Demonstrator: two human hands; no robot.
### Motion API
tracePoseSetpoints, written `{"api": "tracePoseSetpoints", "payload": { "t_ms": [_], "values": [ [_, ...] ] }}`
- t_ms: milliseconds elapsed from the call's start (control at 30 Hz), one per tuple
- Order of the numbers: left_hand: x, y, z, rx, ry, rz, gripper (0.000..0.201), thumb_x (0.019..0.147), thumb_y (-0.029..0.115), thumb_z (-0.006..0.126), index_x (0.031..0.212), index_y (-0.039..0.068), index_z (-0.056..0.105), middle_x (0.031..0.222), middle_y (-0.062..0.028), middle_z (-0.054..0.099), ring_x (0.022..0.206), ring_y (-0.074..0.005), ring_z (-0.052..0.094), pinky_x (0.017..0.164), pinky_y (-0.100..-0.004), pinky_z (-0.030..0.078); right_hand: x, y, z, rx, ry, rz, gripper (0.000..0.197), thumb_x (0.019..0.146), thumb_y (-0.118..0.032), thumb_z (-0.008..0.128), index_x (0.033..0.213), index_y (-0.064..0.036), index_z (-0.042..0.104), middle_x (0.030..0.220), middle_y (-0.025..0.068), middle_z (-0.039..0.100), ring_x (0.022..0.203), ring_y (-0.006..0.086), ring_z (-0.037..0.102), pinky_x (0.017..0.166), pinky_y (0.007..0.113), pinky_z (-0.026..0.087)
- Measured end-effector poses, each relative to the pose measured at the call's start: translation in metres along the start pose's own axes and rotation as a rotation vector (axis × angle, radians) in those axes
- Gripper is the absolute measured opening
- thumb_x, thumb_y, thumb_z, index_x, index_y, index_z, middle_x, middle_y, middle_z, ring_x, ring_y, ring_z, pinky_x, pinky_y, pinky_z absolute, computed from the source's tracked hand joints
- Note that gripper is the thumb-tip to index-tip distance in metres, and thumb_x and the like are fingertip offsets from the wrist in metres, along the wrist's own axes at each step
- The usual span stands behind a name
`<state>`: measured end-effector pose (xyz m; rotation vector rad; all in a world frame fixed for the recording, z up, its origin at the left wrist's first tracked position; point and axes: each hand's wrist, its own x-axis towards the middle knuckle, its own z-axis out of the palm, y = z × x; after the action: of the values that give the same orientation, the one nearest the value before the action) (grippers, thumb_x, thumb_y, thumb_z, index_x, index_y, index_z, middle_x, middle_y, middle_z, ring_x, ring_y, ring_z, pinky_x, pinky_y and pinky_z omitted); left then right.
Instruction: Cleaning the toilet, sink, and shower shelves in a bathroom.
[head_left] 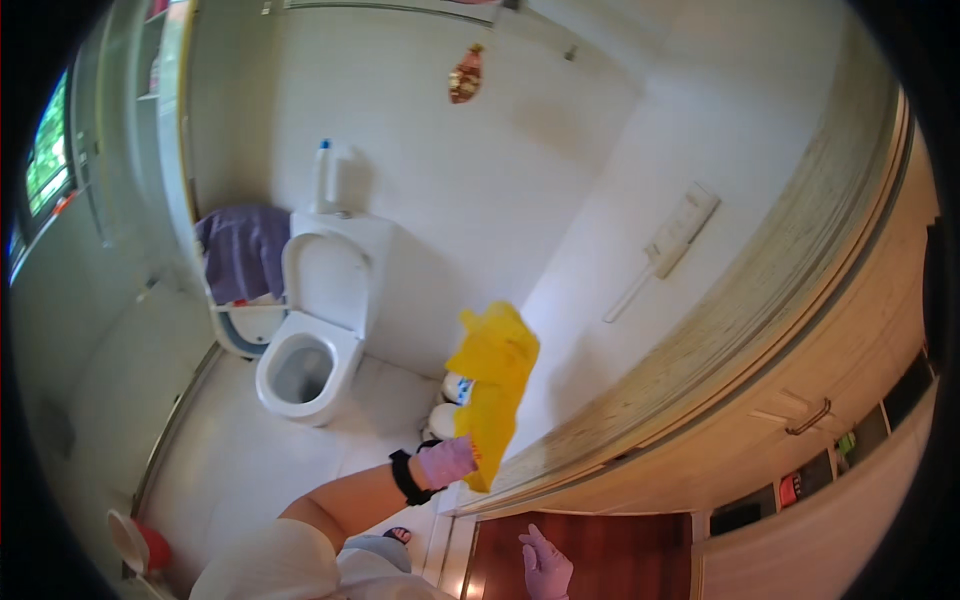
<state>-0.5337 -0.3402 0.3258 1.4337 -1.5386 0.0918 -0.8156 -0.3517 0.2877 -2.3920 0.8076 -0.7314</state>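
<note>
In a pink glove and with a black strap round the wrist, my left hand (452, 461) reaches out to the right from the lower middle. Its fingers are closed on the lower part of a thin, crumpled yellow sheet (505, 365); I cannot tell whether it is a cloth or a plastic bag. The sheet spreads away from me and partly hides some white containers (445, 420) by the wall. My right hand (547, 567), also gloved in pink, is at the lower edge over the red-brown floor. Its fingers are stretched out and hold nothing.
A white toilet (340, 345) stands left of centre with its lid up and a white bottle (322, 178) on its tank. A purple towel (245, 253) hangs beside it. A red and white bucket (150, 547) is at lower left. Wooden cabinets (750, 440) line the right.
</note>
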Motion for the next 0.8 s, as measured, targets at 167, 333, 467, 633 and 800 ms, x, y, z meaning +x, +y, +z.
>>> {"api": "tracePoseSetpoints", "payload": {
  "t_ms": [167,333,467,633,800],
  "values": [
    [0.097,-0.004,0.097,-0.198,-0.052,0.106,0.027,0.086,0.011,0.041,0.111,0.0,0.047,0.109,-0.0187,0.047,0.098,-0.034,0.045,0.088,-0.0421,0.036,0.008,0.058,0.001,0.213,0.044,0.263,0.03,0.089,-0.01,0.056,0.119,-0.0036,0.058,0.102,0.011,0.067,0.091,0.0195,0.065,0.081,0.028,0.051],
    [0.1,0.007,0.15,-0.285,-0.001,0.052,0.028,0.087,0.012,0.041,0.113,0.0,0.046,0.111,-0.0178,0.047,0.1,-0.0325,0.045,0.089,-0.0412,0.036,-0.025,0.107,0.004,0.415,-0.159,0.419,0.03,0.091,-0.012,0.052,0.12,-0.0027,0.057,0.106,0.0153,0.065,0.093,0.0168,0.063,0.083,0.027,0.049],
    [0.086,0.006,0.162,-0.283,0.01,-0.024,0.029,0.088,0.013,0.04,0.114,0.001,0.045,0.113,-0.017,0.047,0.101,-0.0314,0.045,0.089,-0.0405,0.036,-0.019,0.121,-0.027,0.035,-0.486,0.311,0.037,0.095,-0.02,0.049,0.132,-0.0181,0.049,0.102,0.0032,0.067,0.084,0.0098,0.062,0.076,0.024,0.049],
    [0.057,-0.025,0.117,-0.148,0.068,-0.186,0.03,0.089,0.014,0.04,0.116,0.002,0.044,0.115,-0.016,0.046,0.103,-0.0299,0.045,0.09,-0.0396,0.036,0.051,0.092,-0.01,0.732,-0.447,0.952,0.035,0.084,-0.019,0.067,0.111,0.002,0.063,0.108,0.0113,0.062,0.084,0.0105,0.056,0.076,0.023,0.045],
    [0.047,-0.054,0.104,-0.1,0.059,-0.295,0.031,0.09,0.015,0.04,0.118,0.002,0.043,0.117,-0.0151,0.046,0.105,-0.0285,0.045,0.092,-0.0387,0.037,0.115,0.083,0.02,0.482,-0.551,0.324,0.034,0.085,-0.019,0.065,0.112,0.0017,0.062,0.108,0.0118,0.062,0.085,0.0115,0.057,0.077,0.024,0.045]
  ]
}}
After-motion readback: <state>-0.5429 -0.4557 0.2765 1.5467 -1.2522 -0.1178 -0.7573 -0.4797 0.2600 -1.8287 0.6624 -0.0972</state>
